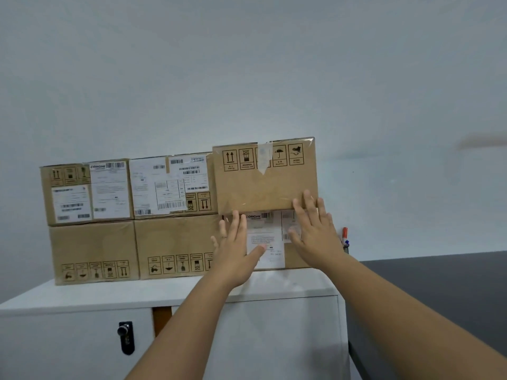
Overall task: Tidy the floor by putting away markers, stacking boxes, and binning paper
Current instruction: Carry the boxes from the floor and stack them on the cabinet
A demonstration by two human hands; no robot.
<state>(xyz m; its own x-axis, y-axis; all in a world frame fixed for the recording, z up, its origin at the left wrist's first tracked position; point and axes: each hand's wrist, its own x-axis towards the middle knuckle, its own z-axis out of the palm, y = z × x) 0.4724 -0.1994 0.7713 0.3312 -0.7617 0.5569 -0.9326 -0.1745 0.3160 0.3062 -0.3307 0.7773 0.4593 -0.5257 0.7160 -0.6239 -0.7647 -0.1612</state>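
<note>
Stacking was the step in hand: both the left hand (233, 250) and the right hand (315, 231) lay flat, fingers straight, against the lower right box (274, 242), under the top box (264, 176) on the white cabinet (164, 294). Next probably came squaring that pile with the neighbouring boxes (131, 215). Markers (344, 238) stood just right, easily knocked.

White cabinet (164, 294) with black door lock (125, 337), pale wall (247, 64), dark surface (439, 286) at right
</note>
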